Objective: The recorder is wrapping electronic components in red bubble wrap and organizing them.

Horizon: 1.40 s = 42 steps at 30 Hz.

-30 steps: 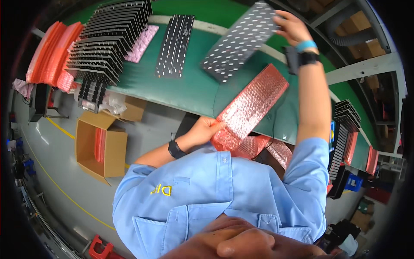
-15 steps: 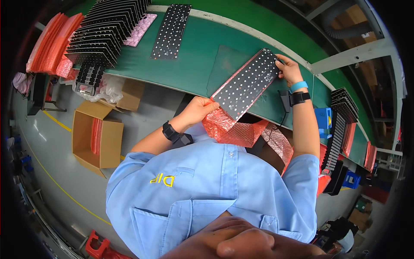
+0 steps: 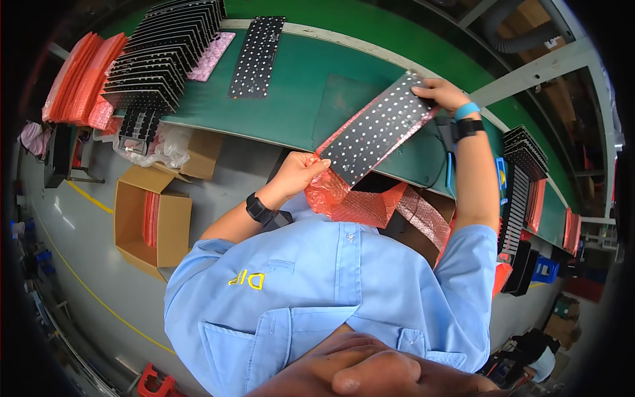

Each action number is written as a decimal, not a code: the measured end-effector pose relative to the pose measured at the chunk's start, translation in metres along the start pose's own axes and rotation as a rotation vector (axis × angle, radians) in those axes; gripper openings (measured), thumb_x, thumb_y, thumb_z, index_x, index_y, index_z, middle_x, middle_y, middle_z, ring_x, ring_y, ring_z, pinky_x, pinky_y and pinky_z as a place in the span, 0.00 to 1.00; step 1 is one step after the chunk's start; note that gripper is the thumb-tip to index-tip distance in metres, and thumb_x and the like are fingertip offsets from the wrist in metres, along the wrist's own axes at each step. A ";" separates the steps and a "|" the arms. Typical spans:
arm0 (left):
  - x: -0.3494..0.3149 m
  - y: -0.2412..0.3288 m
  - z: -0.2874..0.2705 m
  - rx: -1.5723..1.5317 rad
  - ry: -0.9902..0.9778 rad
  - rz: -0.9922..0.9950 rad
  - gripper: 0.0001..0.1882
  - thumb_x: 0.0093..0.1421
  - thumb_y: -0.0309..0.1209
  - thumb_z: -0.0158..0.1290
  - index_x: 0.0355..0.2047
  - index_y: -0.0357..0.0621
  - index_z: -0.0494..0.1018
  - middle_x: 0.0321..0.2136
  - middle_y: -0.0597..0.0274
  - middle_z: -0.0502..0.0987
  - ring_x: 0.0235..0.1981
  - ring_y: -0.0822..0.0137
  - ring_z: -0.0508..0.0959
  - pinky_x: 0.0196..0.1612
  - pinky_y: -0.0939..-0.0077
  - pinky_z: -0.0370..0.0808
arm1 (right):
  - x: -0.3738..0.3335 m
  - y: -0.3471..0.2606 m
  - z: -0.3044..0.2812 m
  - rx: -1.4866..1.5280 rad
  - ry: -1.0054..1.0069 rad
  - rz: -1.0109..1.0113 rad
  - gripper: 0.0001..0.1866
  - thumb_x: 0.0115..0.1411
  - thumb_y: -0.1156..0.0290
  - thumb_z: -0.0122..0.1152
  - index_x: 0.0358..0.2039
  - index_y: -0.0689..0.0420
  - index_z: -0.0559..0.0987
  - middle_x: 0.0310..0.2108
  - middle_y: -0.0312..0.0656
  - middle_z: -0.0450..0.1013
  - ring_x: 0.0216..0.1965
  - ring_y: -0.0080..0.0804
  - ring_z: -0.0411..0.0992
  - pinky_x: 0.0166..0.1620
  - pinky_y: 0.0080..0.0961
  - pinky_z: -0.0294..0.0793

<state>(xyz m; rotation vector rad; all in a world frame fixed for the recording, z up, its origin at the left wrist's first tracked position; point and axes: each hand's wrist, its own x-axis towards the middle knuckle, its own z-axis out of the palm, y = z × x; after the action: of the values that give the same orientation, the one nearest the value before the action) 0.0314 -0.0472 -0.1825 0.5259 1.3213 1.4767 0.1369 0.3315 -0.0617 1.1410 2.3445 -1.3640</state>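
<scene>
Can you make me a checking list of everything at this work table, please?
Surface: green bench, partly covered.
Job's things: black dotted board lying over a red bubble bag, both held above the bench edge.
Clutter: flat board on the bench; stack of black boards; pile of red bags at the far left.
Hands: left hand pinches the red bubble bag's edge; right hand grips the black dotted board's far end.
Cables: what looks like a thin blue cord hangs below the right wrist.
Surroundings: open cardboard box on the grey floor.
</scene>
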 end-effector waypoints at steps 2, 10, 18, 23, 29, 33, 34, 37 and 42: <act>-0.007 0.004 0.000 0.187 0.041 0.051 0.11 0.63 0.32 0.55 0.27 0.35 0.78 0.23 0.70 0.77 0.23 0.81 0.73 0.28 0.82 0.70 | -0.031 -0.011 -0.013 0.158 -0.179 -0.224 0.20 0.58 0.66 0.64 0.48 0.63 0.75 0.41 0.34 0.74 0.41 0.21 0.71 0.49 0.20 0.70; -0.025 0.029 0.008 0.027 -0.074 0.133 0.13 0.61 0.34 0.58 0.25 0.35 0.79 0.23 0.69 0.77 0.28 0.82 0.72 0.33 0.84 0.71 | -0.141 -0.077 -0.027 0.051 -0.041 -0.614 0.19 0.58 0.74 0.63 0.50 0.63 0.73 0.39 0.31 0.75 0.40 0.16 0.72 0.47 0.18 0.72; 0.005 -0.014 -0.020 0.123 -0.527 -0.017 0.12 0.60 0.34 0.60 0.36 0.36 0.78 0.30 0.65 0.80 0.31 0.78 0.76 0.39 0.81 0.74 | -0.175 -0.131 -0.081 -0.403 0.286 -0.875 0.23 0.58 0.72 0.62 0.54 0.60 0.72 0.41 0.36 0.77 0.40 0.23 0.74 0.46 0.19 0.72; 0.007 0.001 0.012 -0.458 -0.240 0.017 0.13 0.62 0.33 0.56 0.43 0.37 0.76 0.37 0.61 0.80 0.41 0.75 0.78 0.45 0.77 0.75 | -0.168 -0.130 -0.016 -0.924 0.823 -0.816 0.20 0.56 0.72 0.62 0.50 0.55 0.75 0.40 0.41 0.78 0.39 0.33 0.76 0.40 0.24 0.76; -0.010 0.001 0.026 -0.214 -0.271 -0.172 0.14 0.63 0.32 0.55 0.46 0.39 0.75 0.40 0.62 0.80 0.42 0.73 0.78 0.45 0.77 0.76 | -0.152 -0.077 0.147 -1.115 0.900 -0.948 0.09 0.52 0.74 0.54 0.35 0.51 0.74 0.29 0.36 0.70 0.32 0.34 0.72 0.28 0.30 0.73; -0.025 -0.043 0.000 -0.242 -0.352 -0.154 0.13 0.61 0.29 0.56 0.46 0.38 0.75 0.39 0.63 0.80 0.39 0.75 0.78 0.43 0.79 0.76 | -0.148 -0.031 0.214 -1.032 0.817 -0.794 0.17 0.48 0.64 0.65 0.38 0.52 0.73 0.35 0.38 0.69 0.37 0.36 0.71 0.28 0.28 0.73; -0.026 -0.054 -0.005 -0.285 -0.364 -0.116 0.13 0.61 0.28 0.57 0.45 0.38 0.75 0.39 0.64 0.80 0.38 0.76 0.78 0.42 0.80 0.76 | -0.144 -0.022 0.221 -0.918 0.820 -0.798 0.21 0.46 0.60 0.69 0.39 0.53 0.73 0.36 0.39 0.68 0.37 0.38 0.71 0.28 0.28 0.73; -0.035 -0.040 0.000 -0.134 -0.170 0.026 0.11 0.60 0.26 0.57 0.44 0.38 0.76 0.39 0.65 0.80 0.37 0.77 0.77 0.41 0.81 0.75 | -0.134 -0.008 0.233 -0.771 0.751 -0.785 0.27 0.42 0.56 0.72 0.41 0.53 0.73 0.38 0.41 0.68 0.38 0.40 0.70 0.30 0.31 0.74; -0.032 -0.014 -0.003 0.177 -0.093 0.151 0.10 0.60 0.24 0.57 0.42 0.37 0.77 0.37 0.65 0.80 0.36 0.78 0.77 0.40 0.80 0.75 | -0.120 -0.021 0.234 -0.702 0.675 -0.646 0.31 0.42 0.52 0.73 0.43 0.55 0.73 0.39 0.41 0.68 0.39 0.44 0.70 0.33 0.37 0.75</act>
<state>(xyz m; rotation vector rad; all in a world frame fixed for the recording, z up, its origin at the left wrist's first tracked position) 0.0463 -0.0789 -0.1867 0.8155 1.3696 1.4456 0.1573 0.0739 -0.1160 0.6930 3.4382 -0.1039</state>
